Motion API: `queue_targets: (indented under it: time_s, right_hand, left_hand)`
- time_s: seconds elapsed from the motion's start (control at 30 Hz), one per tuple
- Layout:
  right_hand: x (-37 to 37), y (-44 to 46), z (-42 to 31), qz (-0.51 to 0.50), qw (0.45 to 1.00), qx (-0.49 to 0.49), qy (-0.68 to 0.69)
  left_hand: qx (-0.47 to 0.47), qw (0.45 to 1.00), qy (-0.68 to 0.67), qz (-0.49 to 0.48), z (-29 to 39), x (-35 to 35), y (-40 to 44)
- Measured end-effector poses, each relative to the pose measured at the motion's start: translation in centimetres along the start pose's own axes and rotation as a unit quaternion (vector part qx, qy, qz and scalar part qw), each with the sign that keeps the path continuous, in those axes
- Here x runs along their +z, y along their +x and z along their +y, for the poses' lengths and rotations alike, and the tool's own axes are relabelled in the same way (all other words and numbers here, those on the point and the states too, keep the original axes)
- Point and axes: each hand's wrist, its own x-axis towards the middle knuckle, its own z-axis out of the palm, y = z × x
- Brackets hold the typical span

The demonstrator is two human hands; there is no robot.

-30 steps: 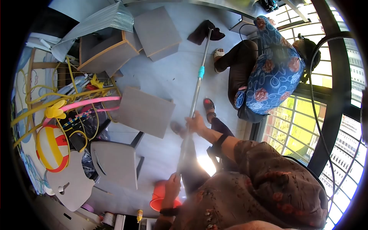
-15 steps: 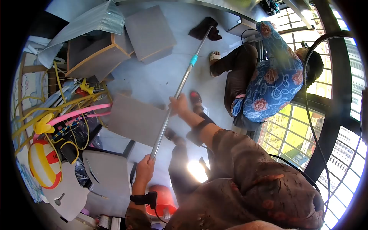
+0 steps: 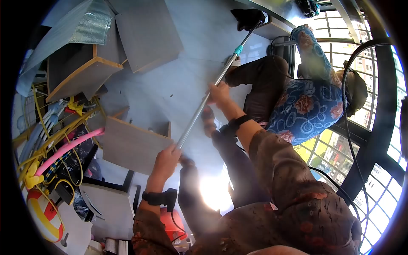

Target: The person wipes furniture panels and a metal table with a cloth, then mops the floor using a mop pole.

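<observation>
A long metal mop pole (image 3: 199, 111) with a teal joint runs slantwise from my hands to a dark cloth head (image 3: 246, 19) on the floor at the top. My left hand (image 3: 167, 160) is wrapped round the lower end of the pole. Higher up the pole, my right hand (image 3: 219, 94) has its fingers closed round it. The cloth head lies beside a grey panel under the metal edge. Both my wrists wear black bands.
A person in a blue flowered top (image 3: 308, 106) crouches at the right by the window grille. Grey cabinets (image 3: 146, 36) and a grey box (image 3: 136, 142) stand left. Beyond are yellow tubes, a ball (image 3: 42, 216) and a chair (image 3: 106, 208). A red bucket (image 3: 172, 223) is below.
The mop head has moved right and up, toward the metal edge. Both my hands still hold the pole; my right hand has shifted right and up. The view has shifted too.
</observation>
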Motion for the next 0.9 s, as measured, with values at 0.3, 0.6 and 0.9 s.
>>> queue_targets:
  time_s: [0.3, 0.6, 0.9]
  right_hand:
    - [9.8, -12.1, -0.4, -0.052, 0.993, 0.060, 0.093]
    - [12.3, -20.7, 2.3, -0.136, 0.984, 0.070, 0.086]
    - [3.6, -3.3, 4.5, -0.054, 0.997, 0.012, 0.062]
  left_hand:
    - [-0.058, 0.980, 0.152, 0.115, -3.4, -8.2, -12.6]
    - [-0.134, 0.981, -0.062, 0.127, -8.1, -7.1, -22.1]
    - [0.013, 0.998, 0.003, 0.055, -7.5, 1.8, -2.9]
